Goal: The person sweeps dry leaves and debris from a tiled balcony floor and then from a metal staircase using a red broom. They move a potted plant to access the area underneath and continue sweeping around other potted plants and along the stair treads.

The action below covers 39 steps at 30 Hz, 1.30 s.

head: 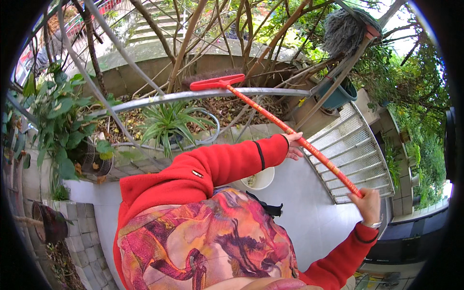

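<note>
A broom with a long red patterned handle slants across the view. Its red plastic head lies at the far end by the curved metal rail, dark bristles turned away from me. My left hand holds the handle near its middle, thumb along it and fingers loosely curled below. Around the near end of the handle, my right hand is closed in a fist. Below my left forearm stands a white bucket with some pale matter inside, partly hidden by my sleeve.
Bare branches rise beyond the rail. A spider plant grows in the leaf-strewn bed. A grey mop head hangs upper right above a green pot. Perforated metal stairs lie to the right. Leafy vines crowd the left.
</note>
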Tool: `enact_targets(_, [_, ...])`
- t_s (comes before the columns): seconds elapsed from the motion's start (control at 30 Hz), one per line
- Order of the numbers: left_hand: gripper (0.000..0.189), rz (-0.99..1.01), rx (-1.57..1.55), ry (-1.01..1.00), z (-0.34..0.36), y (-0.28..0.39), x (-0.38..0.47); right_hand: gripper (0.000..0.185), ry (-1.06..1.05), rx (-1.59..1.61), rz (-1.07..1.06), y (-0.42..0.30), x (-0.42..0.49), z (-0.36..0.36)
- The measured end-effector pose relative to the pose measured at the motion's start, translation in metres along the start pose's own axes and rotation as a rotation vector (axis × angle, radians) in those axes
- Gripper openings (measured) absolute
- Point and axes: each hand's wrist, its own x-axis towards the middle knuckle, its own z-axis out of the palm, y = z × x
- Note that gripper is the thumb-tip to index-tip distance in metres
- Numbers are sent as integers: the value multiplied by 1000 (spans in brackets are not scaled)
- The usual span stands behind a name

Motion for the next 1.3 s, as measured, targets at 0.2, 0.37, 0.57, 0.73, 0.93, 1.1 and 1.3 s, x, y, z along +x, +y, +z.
enact_targets(0.2, [28, 36, -207, 9, -37, 71, 17, 35, 196, -174, -129, -60, 96, -20])
enact_targets(0.37, [20, 67, -347, -51, -63, 97, 28, 28, 323, -337, -245, -93, 106, -5])
enact_targets(0.57, [16, 10, -474, 116, -80, 99, 41, 26, 433, -497, -231, -106, 73, 47])
enact_targets(0.73, [23, 3, -98, 305, -104, 89, 48, 20, 211, -96, -127, -90, 39, 128])
enact_targets(0.93, [20, -155, 186, 475, -148, 88, 29, 20, -480, 607, -169, -79, 46, 192])
enact_targets(1.1, [17, -24, 260, 621, -167, 98, 7, 24, -595, 1035, -198, -102, 51, 217])
enact_targets(1.3, [16, -37, 264, 618, -189, 112, -4, 19, -519, 1085, -158, -146, 43, 212])
